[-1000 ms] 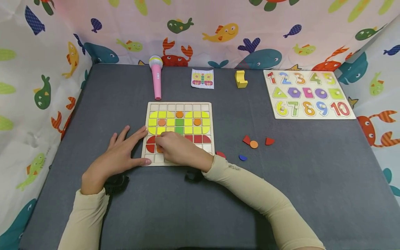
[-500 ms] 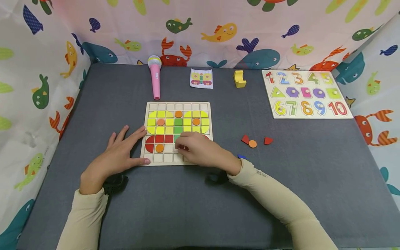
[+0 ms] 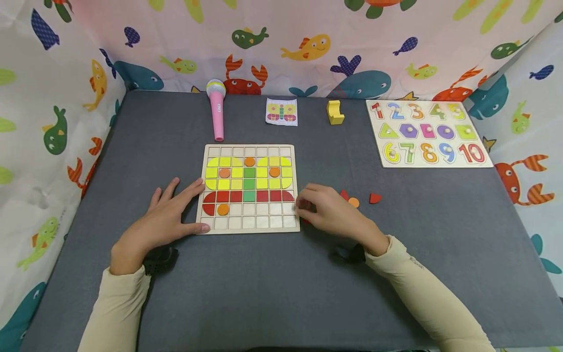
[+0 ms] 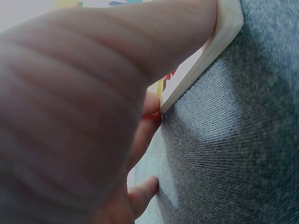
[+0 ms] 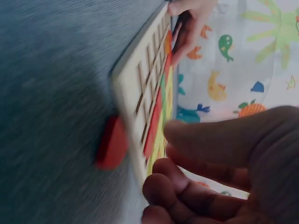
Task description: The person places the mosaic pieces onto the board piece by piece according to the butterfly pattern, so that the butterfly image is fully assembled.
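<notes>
A wooden grid board lies on the grey table, bearing yellow, green, red and orange flat pieces. My left hand rests along its left side, fingers spread and thumb on the near left corner. Just past the right edge hovers my right hand, fingers loosely bent; no piece shows between them in the right wrist view. Below that hand, a red piece lies against the board. An orange disc sits in the lower left of the grid, beside a red rounded piece.
Right of the hand lie an orange disc and red pieces. Farther back are a pink toy microphone, a butterfly pattern card, a yellow block and a number puzzle board. A printed curtain stands behind.
My right hand has moved right from the board's lower left, across the grid and past its right edge, uncovering the orange disc. It now hides the blue piece. My left hand stays put.
</notes>
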A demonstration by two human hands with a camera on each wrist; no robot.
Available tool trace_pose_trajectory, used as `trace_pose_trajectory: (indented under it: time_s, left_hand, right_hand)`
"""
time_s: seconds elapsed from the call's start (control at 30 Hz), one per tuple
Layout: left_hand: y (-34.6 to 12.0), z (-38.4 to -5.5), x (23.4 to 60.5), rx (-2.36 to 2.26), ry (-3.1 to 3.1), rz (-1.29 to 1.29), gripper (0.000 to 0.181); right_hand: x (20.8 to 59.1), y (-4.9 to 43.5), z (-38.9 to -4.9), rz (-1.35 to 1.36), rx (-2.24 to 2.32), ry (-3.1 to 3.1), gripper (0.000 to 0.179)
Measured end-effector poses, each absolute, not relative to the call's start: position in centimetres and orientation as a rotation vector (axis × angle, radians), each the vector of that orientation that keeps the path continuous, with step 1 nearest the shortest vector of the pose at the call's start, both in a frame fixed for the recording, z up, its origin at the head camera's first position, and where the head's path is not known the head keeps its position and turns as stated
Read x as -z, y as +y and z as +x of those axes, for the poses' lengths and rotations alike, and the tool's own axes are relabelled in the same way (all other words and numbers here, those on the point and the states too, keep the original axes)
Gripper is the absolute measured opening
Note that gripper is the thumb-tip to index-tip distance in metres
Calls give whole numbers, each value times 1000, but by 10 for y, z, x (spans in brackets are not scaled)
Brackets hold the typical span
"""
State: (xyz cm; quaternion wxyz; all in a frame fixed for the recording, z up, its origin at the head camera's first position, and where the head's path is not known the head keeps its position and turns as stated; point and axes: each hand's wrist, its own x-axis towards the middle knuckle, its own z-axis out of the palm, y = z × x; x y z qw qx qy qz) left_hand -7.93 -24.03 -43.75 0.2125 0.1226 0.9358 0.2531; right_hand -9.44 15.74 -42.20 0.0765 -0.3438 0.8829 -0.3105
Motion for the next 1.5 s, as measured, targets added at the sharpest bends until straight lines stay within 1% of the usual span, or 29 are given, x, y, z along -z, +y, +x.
trace_pose_trajectory:
  time_s: [0.13, 0.3, 0.63, 0.83, 0.93, 1.17, 1.37, 1.5]
  left_hand:
    - [-241, -78, 437, -711, 2608, 348, 112]
    - [-242, -79, 437, -707, 2607, 344, 111]
    - [-241, -77, 437, -733, 2612, 358, 110]
    - [-242, -77, 436, -717, 2609, 349, 111]
    - [-242, -77, 437, -717, 2605, 350, 111]
    - [-242, -78, 436, -731, 2600, 352, 111]
    - [-244, -78, 437, -709, 2608, 359, 109]
    - [-243, -78, 437, -700, 2612, 356, 109]
  right_hand:
    - [425, 170, -89, -976, 829, 2629, 16]
    - [428, 174, -85, -996, 751, 2617, 18]
    - [424, 171, -93, -973, 863, 2646, 23]
    - [416, 168, -105, -936, 1004, 2623, 14]
    - [414, 160, -112, -944, 1060, 2601, 16]
    - [408, 124, -117, -954, 1138, 2578, 7]
    - [409, 89, -121, -1029, 1172, 2555, 4]
    - [411, 68, -123, -1019, 1165, 2510, 2]
